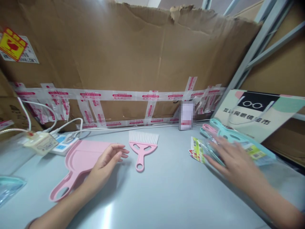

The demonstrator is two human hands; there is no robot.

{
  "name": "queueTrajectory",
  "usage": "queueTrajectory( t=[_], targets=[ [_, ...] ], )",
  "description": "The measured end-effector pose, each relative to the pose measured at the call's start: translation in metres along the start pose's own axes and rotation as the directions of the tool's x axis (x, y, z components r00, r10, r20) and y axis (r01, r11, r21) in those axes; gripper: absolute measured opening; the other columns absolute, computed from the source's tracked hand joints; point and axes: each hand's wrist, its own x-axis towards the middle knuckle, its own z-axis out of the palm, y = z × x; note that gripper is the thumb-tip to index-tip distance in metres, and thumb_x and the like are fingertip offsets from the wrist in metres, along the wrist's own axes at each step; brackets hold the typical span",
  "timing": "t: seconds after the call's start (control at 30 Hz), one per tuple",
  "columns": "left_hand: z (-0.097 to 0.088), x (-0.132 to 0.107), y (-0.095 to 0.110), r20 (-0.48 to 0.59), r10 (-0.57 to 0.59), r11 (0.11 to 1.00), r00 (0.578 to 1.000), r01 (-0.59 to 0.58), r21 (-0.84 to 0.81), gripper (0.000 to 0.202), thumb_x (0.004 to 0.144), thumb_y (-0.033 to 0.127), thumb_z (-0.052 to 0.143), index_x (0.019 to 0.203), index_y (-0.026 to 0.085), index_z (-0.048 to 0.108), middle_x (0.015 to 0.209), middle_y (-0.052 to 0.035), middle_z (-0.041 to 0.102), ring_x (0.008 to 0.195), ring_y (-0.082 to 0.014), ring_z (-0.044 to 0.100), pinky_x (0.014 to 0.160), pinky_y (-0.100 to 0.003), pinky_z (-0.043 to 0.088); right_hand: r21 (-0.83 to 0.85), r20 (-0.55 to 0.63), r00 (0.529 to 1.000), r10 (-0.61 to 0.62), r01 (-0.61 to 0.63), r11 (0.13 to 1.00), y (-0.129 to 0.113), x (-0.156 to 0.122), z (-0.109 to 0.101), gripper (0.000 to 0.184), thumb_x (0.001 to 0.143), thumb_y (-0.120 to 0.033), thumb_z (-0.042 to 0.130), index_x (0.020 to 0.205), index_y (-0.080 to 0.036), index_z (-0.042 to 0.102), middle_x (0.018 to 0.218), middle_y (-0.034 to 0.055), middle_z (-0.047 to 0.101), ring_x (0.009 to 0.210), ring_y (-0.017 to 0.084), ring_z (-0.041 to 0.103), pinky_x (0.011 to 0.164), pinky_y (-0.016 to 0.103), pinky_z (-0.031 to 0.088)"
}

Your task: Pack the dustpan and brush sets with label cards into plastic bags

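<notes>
My left hand lies open on the front edge of a pink dustpan on the grey table, fingers stretched toward a pink brush with white bristles, which lies just to the right, untouched. My right hand rests with spread fingers on a clear plastic packet with a printed card; the packet sits on a stack of teal and pink dustpan sets in bags. The right hand is blurred by motion.
A taped cardboard wall closes the back. White power strips with cables lie at the left. A printed paper bag leans at the right by a metal rack. A small box stands at the back.
</notes>
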Motion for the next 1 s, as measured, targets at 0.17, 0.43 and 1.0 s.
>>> queueTrajectory(
  t=[0.17,0.43,1.0],
  targets=[
    [0.001,-0.01,-0.001,0.369,0.09,0.841,0.925,-0.269,0.469,0.043,0.089,0.039,0.042,0.13,0.027,0.045,0.137,-0.0058,0.046,0.128,-0.0247,0.04,0.105,-0.044,0.034,0.104,0.133,0.985,-0.11,0.096,0.99,-0.016,-0.006,0.025,0.046,0.087,-0.043,0.037,0.112,-0.013,0.062,0.12,0.0145,0.06,0.112,0.03,0.056,0.097,0.051,0.042],
    [0.016,-0.019,-0.001,0.589,0.155,0.548,0.793,-0.565,0.617,0.037,0.09,0.031,0.043,0.124,0.021,0.049,0.13,-0.0085,0.053,0.126,-0.0253,0.042,0.102,-0.044,0.037,0.197,-0.01,0.917,-0.398,0.392,0.899,-0.052,-0.011,0.005,0.033,0.092,-0.023,0.034,0.101,-0.018,0.065,0.101,0.0068,0.07,0.088,0.02,0.067,0.08,0.035,0.054],
    [-0.057,-0.022,0.048,-0.089,-0.128,-0.012,0.988,0.089,0.996,0.041,0.079,0.046,0.045,0.096,0.012,0.06,0.091,-0.0196,0.064,0.083,-0.0381,0.061,0.063,-0.045,0.044,0.406,0.472,0.771,-0.427,0.239,0.882,-0.119,0.062,-0.034,0.029,0.085,-0.046,0.051,0.082,-0.019,0.061,0.08,0.0037,0.066,0.071,0.019,0.061,0.058,0.027,0.038]
  ],
)
